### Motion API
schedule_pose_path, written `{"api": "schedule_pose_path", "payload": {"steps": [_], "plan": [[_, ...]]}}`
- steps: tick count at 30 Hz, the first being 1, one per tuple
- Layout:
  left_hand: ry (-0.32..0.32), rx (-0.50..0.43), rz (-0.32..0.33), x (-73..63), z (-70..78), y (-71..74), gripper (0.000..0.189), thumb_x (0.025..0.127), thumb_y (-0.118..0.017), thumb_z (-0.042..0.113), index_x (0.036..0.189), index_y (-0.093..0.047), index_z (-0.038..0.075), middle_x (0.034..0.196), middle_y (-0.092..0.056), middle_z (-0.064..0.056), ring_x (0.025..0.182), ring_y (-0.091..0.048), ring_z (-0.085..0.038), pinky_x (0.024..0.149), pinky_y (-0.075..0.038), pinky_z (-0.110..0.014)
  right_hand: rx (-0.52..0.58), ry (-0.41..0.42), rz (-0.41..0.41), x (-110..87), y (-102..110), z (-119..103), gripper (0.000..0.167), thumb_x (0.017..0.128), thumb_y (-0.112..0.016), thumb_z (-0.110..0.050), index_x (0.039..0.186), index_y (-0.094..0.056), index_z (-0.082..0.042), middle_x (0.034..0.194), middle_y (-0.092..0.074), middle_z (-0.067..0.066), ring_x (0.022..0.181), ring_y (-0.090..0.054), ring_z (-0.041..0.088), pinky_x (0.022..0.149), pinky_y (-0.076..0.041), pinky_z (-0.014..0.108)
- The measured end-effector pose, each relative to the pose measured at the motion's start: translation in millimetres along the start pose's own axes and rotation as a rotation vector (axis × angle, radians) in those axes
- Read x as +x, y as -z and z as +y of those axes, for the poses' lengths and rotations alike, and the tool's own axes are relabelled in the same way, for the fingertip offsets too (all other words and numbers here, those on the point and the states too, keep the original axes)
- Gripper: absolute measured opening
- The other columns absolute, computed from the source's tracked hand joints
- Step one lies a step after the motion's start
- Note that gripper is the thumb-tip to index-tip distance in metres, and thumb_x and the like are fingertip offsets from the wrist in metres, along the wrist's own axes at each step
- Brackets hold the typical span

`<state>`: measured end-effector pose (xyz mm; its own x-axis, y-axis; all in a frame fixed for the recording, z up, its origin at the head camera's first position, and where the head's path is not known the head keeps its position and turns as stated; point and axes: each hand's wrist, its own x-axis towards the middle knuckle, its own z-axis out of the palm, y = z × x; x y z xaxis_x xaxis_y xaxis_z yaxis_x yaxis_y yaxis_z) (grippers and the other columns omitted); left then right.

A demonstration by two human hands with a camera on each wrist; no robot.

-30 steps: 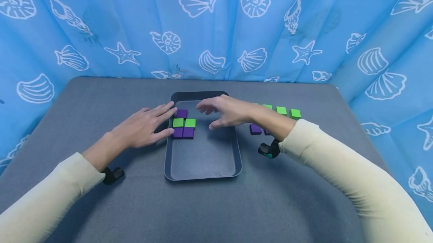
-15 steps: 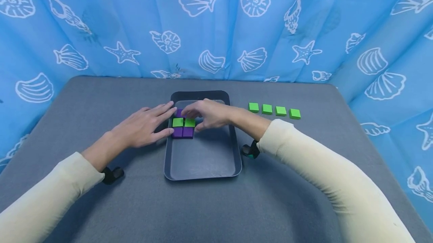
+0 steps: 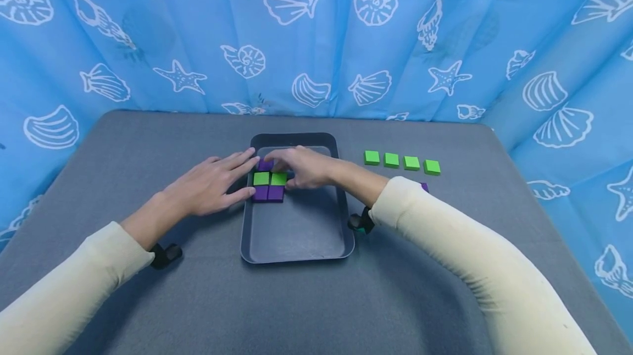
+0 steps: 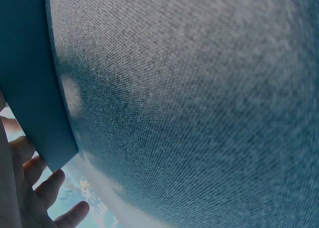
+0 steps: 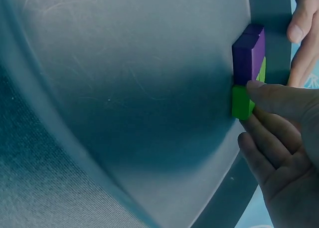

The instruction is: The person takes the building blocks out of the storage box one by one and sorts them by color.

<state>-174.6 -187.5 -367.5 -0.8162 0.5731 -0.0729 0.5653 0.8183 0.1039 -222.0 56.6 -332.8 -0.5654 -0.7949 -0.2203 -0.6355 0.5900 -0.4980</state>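
Note:
My left hand (image 3: 215, 186) lies with fingers spread on the left rim of the dark tray (image 3: 296, 234), its fingertips beside the blocks. In the tray stand two purple blocks (image 3: 275, 194) in the nearest row, two green blocks (image 3: 261, 178) behind them, and a purple block (image 3: 266, 164) farther back at the left. My right hand (image 3: 309, 168) is bent over the right green block (image 5: 241, 102). Its thumb touches that block and other fingers sit at its far side, as the right wrist view shows. The index finger reaches over the rear purple block. My palm hides what lies beneath.
Several green blocks (image 3: 392, 160) stand in a row on the grey table (image 3: 296, 311), right of the tray. A purple block (image 3: 424, 186) peeks out from behind my right sleeve (image 3: 460, 234). A blue shell-print curtain (image 3: 316, 31) hangs behind the table.
My right hand has moved left and down from above the tray's middle to the blocks. My left hand has stayed on the rim. The blocks in the tray look the same where visible.

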Motion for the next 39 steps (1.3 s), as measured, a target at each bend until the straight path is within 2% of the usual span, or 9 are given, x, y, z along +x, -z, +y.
{"api": "schedule_pose_path", "payload": {"steps": [6, 12, 18, 24, 31, 39], "plan": [[-0.006, -0.005, 0.003, -0.2, 0.1, 0.5, 0.077, 0.101, -0.043, 0.059, 0.159, -0.025, 0.013, 0.165, -0.018, -0.014, 0.146, -0.029, -0.036, 0.112, -0.026, -0.064, -0.016, -0.006, 0.004, 0.7, -3.4, 2.9, 0.068, 0.089, -0.073, -0.004, 0.149, -0.041, -0.004, 0.139, -0.059, 0.013, 0.129, -0.056, 0.022, 0.113, -0.037, 0.038], [-0.016, 0.004, 0.013, -0.5, 0.5, 1.0, 0.076, 0.101, -0.042, 0.059, 0.158, -0.026, 0.012, 0.164, -0.019, -0.014, 0.146, -0.03, -0.036, 0.111, -0.028, -0.063, -0.084, -0.035, 0.02, -0.1, -4.7, -2.3, 0.066, 0.09, -0.073, -0.007, 0.148, -0.043, -0.006, 0.137, -0.061, 0.01, 0.13, -0.055, 0.02, 0.119, -0.026, 0.043], [-0.019, 0.017, 0.021, -0.6, 1.1, 0.7, 0.076, 0.101, -0.044, 0.058, 0.158, -0.027, 0.01, 0.164, -0.02, -0.015, 0.145, -0.032, -0.036, 0.111, -0.03, -0.063, -0.119, -0.031, 0.03, 1.1, -6.3, -6.3, 0.06, 0.092, -0.07, -0.006, 0.147, -0.045, -0.005, 0.136, -0.062, 0.011, 0.129, -0.056, 0.021, 0.113, -0.036, 0.038], [-0.012, 0.023, 0.02, -0.1, 2.1, 0.9, 0.076, 0.1, -0.045, 0.058, 0.158, -0.028, 0.01, 0.164, -0.02, -0.015, 0.145, -0.032, -0.037, 0.111, -0.03, -0.063, -0.125, -0.017, 0.028, -1.8, -4.6, -6.3, 0.058, 0.092, -0.07, -0.004, 0.145, -0.047, -0.004, 0.135, -0.062, 0.011, 0.128, -0.056, 0.022, 0.112, -0.038, 0.038], [-0.005, 0.011, 0.008, -0.2, 1.7, 1.2, 0.076, 0.101, -0.045, 0.057, 0.158, -0.026, 0.011, 0.164, -0.019, -0.015, 0.145, -0.031, -0.037, 0.111, -0.029, -0.063, -0.122, -0.002, 0.012, -14.8, 0.0, -6.6, 0.055, 0.092, -0.069, -0.001, 0.143, -0.05, -0.003, 0.136, -0.061, 0.012, 0.125, -0.059, 0.021, 0.108, -0.043, 0.035], [-0.007, 0.021, 0.001, 0.4, 0.8, 1.4, 0.076, 0.101, -0.044, 0.058, 0.159, -0.025, 0.012, 0.164, -0.019, -0.014, 0.146, -0.031, -0.036, 0.111, -0.029, -0.063, -0.11, 0.029, 0.022, -42.3, 8.6, -6.6, 0.054, 0.091, -0.067, 0.002, 0.142, -0.051, -0.002, 0.133, -0.063, 0.012, 0.124, -0.06, 0.021, 0.105, -0.046, 0.037]]}}
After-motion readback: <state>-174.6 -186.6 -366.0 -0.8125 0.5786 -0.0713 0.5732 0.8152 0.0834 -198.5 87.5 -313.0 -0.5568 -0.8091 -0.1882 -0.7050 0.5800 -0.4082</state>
